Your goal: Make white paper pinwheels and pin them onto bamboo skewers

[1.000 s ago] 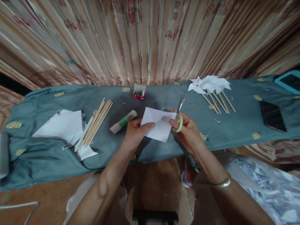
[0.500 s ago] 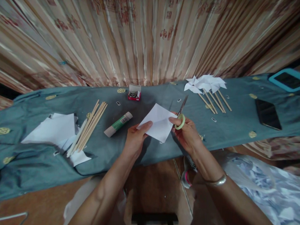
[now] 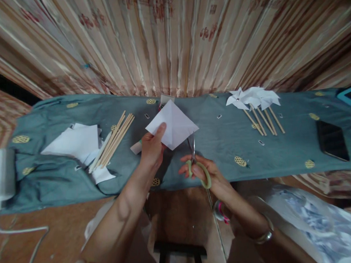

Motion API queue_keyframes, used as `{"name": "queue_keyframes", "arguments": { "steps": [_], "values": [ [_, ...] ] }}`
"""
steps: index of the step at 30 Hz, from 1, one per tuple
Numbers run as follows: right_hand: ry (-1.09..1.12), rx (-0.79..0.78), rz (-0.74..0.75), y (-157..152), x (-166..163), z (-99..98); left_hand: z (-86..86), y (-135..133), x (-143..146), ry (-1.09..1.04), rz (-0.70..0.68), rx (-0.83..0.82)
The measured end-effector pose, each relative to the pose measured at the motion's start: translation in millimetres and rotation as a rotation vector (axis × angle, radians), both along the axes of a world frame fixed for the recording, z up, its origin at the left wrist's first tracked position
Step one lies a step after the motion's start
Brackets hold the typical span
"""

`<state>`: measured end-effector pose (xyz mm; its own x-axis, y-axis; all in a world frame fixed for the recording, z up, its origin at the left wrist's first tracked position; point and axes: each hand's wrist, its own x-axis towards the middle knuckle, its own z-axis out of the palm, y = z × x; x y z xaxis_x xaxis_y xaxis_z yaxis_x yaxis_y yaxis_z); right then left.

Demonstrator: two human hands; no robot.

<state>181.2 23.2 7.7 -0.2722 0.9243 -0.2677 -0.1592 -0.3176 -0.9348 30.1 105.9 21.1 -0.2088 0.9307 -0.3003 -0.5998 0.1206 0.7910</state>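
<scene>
My left hand (image 3: 151, 147) pinches a square of white paper (image 3: 173, 124) and holds it up on one corner above the blue-grey cloth (image 3: 222, 149). My right hand (image 3: 201, 172) grips pale green-handled scissors (image 3: 197, 163), fingers through the loops, with the blades pointing up at the paper's lower right edge. The paper hides most of a small red box at the back, and my left hand covers part of a glue stick (image 3: 135, 147).
Loose white paper sheets (image 3: 75, 142) and a bundle of wooden sticks (image 3: 114, 140) lie at the left. Finished white pinwheels on sticks (image 3: 253, 102) lie at the right, with a dark phone (image 3: 332, 140) beyond. A striped curtain hangs behind.
My left hand has lifted and turned the paper onto a corner. My right hand has dropped toward me, bringing the scissors under the paper with the blades pointing up.
</scene>
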Motion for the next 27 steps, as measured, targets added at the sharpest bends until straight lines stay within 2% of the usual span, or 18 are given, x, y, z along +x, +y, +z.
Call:
{"name": "queue_keyframes", "arguments": {
  "steps": [4, 9, 15, 18, 23, 27],
  "values": [
    [-0.059, 0.024, 0.073, -7.2, -3.6, -6.0, 5.3, 3.8, -2.5, -0.080, -0.021, -0.079],
    [-0.159, 0.044, 0.146, -4.0, -1.0, -2.2, 4.9, 3.3, 2.4, -0.143, -0.072, -0.092],
    [-0.174, 0.030, 0.137, -2.3, -5.0, -0.5, 4.7, 2.6, 8.0, -0.126, -0.065, -0.131],
    [-0.159, 0.043, 0.014, -0.7, -6.2, -1.8, 3.0, 0.5, 10.0, -0.139, -0.087, -0.089],
    [-0.110, 0.065, -0.310, 15.7, 1.3, -2.5, -0.7, -8.0, 17.7, -0.165, -0.138, -0.079],
    [-0.027, 0.054, -0.425, 33.4, 9.3, -1.5, -4.6, -17.6, 25.1, -0.161, -0.207, -0.093]
  ]
}}
